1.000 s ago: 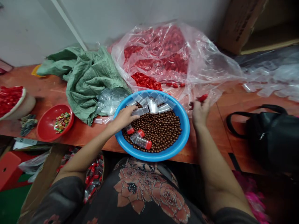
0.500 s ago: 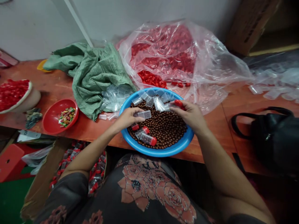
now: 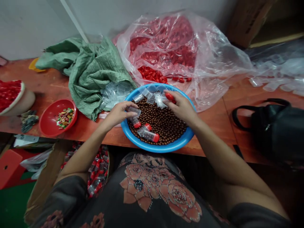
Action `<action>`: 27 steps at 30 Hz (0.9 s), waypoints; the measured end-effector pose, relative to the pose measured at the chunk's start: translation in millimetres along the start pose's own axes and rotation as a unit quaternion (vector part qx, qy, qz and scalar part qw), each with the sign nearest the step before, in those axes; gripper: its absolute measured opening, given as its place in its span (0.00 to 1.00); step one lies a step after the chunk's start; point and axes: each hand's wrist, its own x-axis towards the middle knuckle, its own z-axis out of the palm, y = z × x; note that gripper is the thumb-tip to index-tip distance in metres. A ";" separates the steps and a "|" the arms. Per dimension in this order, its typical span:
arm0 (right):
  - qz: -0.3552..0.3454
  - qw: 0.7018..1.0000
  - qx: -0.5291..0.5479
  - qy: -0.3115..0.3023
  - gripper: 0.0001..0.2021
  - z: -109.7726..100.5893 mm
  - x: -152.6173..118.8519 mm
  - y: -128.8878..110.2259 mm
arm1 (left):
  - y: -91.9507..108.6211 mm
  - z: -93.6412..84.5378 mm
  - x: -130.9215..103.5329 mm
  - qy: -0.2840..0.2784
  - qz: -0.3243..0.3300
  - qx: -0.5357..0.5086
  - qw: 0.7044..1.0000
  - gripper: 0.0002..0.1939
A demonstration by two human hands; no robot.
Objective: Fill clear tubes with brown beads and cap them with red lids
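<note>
A blue basin (image 3: 158, 148) holds many small brown balls (image 3: 163, 125). Over its left side, my left hand (image 3: 120, 114) is closed on a clear plastic container (image 3: 134, 110). My right hand (image 3: 181, 106), over the back right of the basin, has its fingers around a red cap (image 3: 170, 96). Clear empty containers (image 3: 150, 96) lie at the back of the basin, close to my right fingertips. Several filled containers with red caps (image 3: 151, 136) rest on the balls at the front left.
Behind the basin lies a clear bag of red caps (image 3: 163, 47). To the left are a green cloth sack (image 3: 95, 72), a red bowl (image 3: 45, 122) of wrapped pieces and a white tub (image 3: 27, 98). A black bag (image 3: 275, 133) stands right. Below is a box of capped containers (image 3: 98, 167).
My right hand has moved left, toward the clear containers in the basin, with the red cap. My left hand has shifted slightly left, and the container in it is now tilted.
</note>
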 end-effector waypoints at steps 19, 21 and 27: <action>0.204 0.864 0.326 0.324 0.24 -57.7 -112.5 26.7 | -3.5 80.0 82.7 -0.234 -0.071 0.126 0.961 0.09; 0.214 0.852 0.350 0.325 0.27 -54.5 -118.4 27.9 | -0.6 95.7 86.1 -0.214 -0.091 0.060 0.971 0.07; 0.196 0.832 0.396 0.334 0.21 -44.0 -114.4 33.2 | 4.4 149.2 95.9 -0.153 -0.089 -0.159 0.971 0.13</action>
